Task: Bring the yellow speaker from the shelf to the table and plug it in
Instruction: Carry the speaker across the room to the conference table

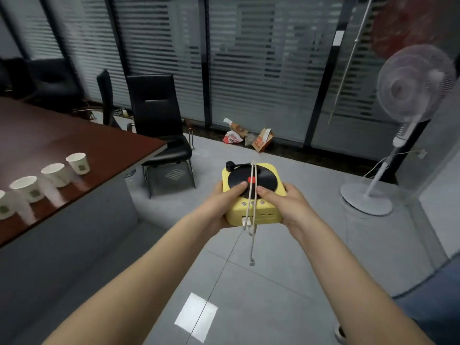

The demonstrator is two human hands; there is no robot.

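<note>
The yellow speaker [258, 210], shaped like a small record player with a black disc and red centre on top, is held out in front of me above the floor. My left hand [221, 207] grips its left side with the thumb on the disc. My right hand [288, 207] grips its right side, thumb on top too. A beige cable [252, 235] lies over the top of the speaker and hangs down from its front, the loose plug dangling below. The brown table [74, 145] is off to my left.
Several white paper cups [53, 174] stand in a row near the table's edge. Black chairs [161, 125] sit at the table's far corner. A white pedestal fan [388, 150] stands at the right. Paper food bags [249, 136] lie on the floor by the glass wall.
</note>
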